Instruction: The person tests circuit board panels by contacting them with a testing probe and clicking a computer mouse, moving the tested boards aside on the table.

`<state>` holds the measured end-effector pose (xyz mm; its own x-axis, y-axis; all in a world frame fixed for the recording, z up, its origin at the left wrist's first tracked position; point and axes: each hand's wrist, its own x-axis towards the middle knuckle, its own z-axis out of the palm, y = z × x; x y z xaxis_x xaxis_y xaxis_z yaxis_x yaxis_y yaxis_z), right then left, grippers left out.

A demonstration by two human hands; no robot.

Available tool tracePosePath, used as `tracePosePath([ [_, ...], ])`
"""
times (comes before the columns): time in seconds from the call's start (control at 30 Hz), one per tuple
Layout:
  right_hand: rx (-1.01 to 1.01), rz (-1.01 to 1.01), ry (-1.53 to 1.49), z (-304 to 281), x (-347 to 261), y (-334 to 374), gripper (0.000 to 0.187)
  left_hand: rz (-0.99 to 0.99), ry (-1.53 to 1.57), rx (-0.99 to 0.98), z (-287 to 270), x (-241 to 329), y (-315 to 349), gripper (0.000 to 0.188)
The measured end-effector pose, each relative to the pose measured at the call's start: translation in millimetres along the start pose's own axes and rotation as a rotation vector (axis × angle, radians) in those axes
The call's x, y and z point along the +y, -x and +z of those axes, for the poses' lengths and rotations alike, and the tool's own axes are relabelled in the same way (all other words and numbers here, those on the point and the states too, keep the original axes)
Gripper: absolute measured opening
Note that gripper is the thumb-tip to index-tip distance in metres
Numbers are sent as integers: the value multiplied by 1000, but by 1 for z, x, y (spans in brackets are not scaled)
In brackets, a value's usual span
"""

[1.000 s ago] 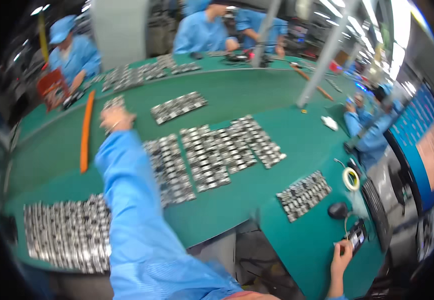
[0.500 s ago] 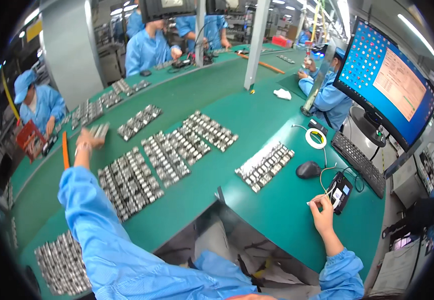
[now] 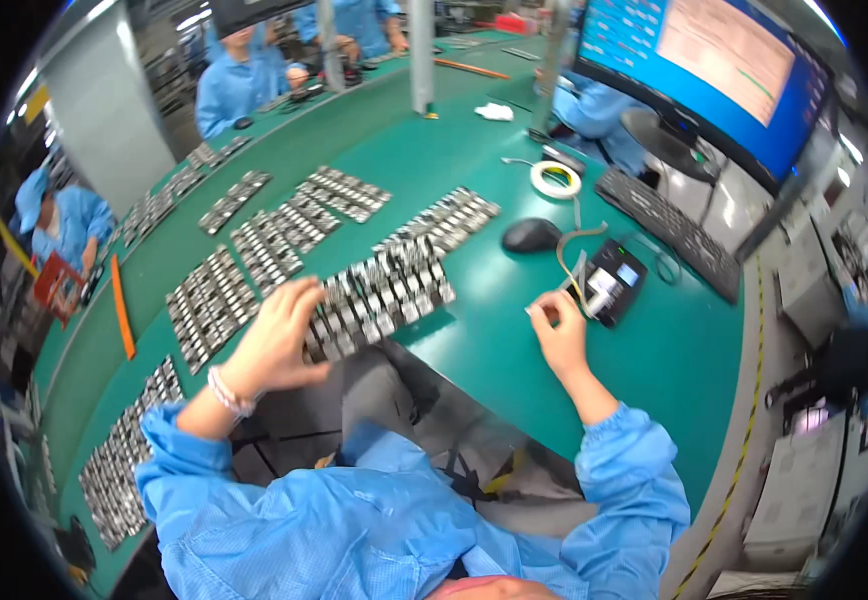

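Observation:
My left hand grips one end of a panel of small silvery circuit boards, raised and tilted above the table's near edge. My right hand is closed in a pinch on the tip of a thin pale cable; a small white end shows at the fingertips. That cable runs to a flat black box with a small lit display, just right of the hand. Another board panel lies flat on the green table, partly hidden behind the held one.
More board panels lie in rows at the left, with a stack nearer me. A black mouse, tape roll, keyboard and monitor stand at the right. Co-workers in blue sit across the table.
My left hand has come from the far left toward me and rightward, bringing the board panel with it. My right hand still pinches the cable. The view has shifted, moving the table items leftward.

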<state>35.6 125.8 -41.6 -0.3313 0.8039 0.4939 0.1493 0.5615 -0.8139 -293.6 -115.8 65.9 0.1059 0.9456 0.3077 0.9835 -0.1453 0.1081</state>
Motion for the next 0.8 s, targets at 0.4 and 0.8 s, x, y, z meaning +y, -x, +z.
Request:
tracePosePath([
  [0.4,61,-42,-80,-3,-6,12,12,-236,48,-24,64,108,8,93],
  [0.8,100,-51,-58,-8,-5,12,16,-257,1004,-263,86,156,8,95],
])
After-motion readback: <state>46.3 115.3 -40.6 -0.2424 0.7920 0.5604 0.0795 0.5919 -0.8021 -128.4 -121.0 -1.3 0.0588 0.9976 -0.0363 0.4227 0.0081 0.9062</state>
